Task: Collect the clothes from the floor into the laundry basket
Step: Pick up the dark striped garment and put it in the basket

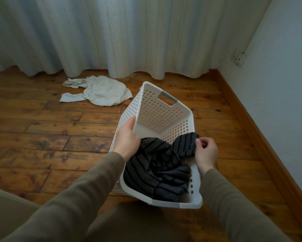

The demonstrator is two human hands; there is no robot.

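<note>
A white perforated laundry basket (152, 102) stands on the wooden floor in front of me, tilted toward me. A dark grey garment with black stripes (157, 170) lies inside it, one end draped over the right rim. My left hand (126, 140) grips the basket's left rim. My right hand (206, 151) pinches the striped garment's end at the right rim. A crumpled white garment (103, 91) lies on the floor beyond the basket, to its left, near the curtain.
Long pale curtains (111, 35) hang across the back and reach the floor. A white wall (283, 84) with a wooden skirting board and a socket (238, 58) runs along the right. Bare floorboards (42, 133) spread to the left.
</note>
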